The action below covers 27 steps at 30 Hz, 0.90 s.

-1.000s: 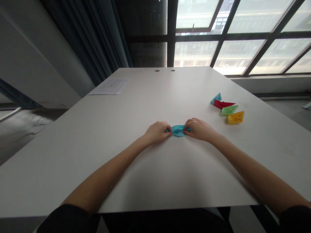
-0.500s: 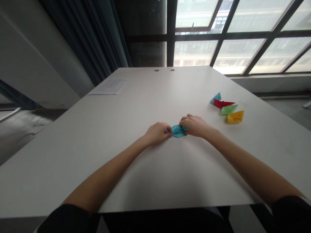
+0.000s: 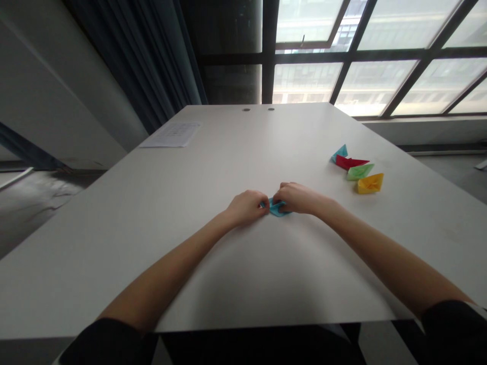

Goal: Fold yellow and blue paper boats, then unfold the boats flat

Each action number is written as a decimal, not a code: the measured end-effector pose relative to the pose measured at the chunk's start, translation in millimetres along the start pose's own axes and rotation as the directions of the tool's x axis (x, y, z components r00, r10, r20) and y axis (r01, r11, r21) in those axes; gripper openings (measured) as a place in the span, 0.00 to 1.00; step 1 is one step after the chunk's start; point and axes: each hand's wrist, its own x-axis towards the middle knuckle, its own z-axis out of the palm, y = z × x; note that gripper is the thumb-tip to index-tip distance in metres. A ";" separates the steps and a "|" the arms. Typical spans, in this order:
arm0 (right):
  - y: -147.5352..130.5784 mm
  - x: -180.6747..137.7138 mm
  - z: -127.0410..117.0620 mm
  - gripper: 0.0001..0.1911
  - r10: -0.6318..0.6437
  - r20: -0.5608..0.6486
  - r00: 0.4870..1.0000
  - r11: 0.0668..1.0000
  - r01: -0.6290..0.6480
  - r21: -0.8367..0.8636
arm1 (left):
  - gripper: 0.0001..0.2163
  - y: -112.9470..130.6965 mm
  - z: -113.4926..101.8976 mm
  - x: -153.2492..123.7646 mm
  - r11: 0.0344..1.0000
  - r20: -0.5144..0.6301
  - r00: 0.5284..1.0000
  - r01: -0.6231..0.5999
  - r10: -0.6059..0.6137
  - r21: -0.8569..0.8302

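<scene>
A small piece of folded blue paper (image 3: 279,210) lies low over the white table, between my two hands. Its left end is pinched between the thumb and fingers of my left hand (image 3: 249,207). My right hand (image 3: 299,197) reaches over its middle and right part, thumb and fingertips closing on a fold. Much of the paper is covered by my right fingers, so its exact shape is hard to make out.
To the right sit folded paper boats: a blue one (image 3: 340,153), a red one (image 3: 350,162), a green one (image 3: 360,172) and a yellow one (image 3: 370,183). A printed sheet (image 3: 173,135) lies at the far left of the white table (image 3: 228,152).
My right hand has shifted a little left along the blue paper, covering more of its middle. My left hand keeps its pinch in nearly the same place.
</scene>
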 end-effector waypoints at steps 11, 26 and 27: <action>-3.8 1.3 -3.4 0.12 0.055 -0.009 0.998 0.997 -0.055 -0.048 | 0.16 -4.5 0.1 -2.3 0.988 -0.044 0.998 0.039 -0.046 -0.152; 24.8 -38.0 1.1 0.21 0.045 -0.260 0.965 0.917 0.063 0.393 | 0.06 3.7 -10.9 -3.9 0.997 -0.039 0.998 -0.041 0.038 -0.070; 27.2 -40.6 2.2 0.21 0.071 -0.270 0.960 0.908 0.050 0.417 | 0.06 3.9 -11.0 -3.9 0.996 -0.037 0.998 -0.045 0.043 -0.071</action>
